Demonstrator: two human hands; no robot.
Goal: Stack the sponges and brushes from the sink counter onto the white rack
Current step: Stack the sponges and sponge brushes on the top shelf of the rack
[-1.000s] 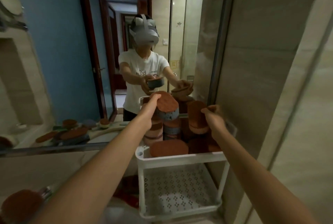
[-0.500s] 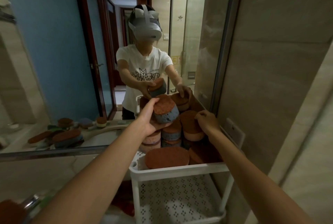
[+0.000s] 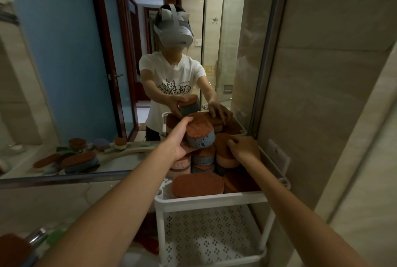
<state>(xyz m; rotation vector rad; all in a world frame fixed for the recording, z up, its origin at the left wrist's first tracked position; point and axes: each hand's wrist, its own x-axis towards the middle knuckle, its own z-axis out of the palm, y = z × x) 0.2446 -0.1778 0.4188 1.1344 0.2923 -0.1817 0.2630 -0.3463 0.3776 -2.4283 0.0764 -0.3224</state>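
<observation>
Above the white rack (image 3: 214, 199), the left hand (image 3: 179, 140) is gripping a blue sponge (image 3: 202, 139) with curled fingers (image 3: 189, 120); the right hand (image 3: 245, 148) is pinching a stacked sponge (image 3: 221, 141).

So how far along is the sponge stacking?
Well underway. The white rack already carries several sponge stacks on its top shelf. The left-hand grip holds a blue sponge over them; the right-hand grip holds a stack's top sponge. Left: the mirror shows more sponges and a brush on the counter.
</observation>
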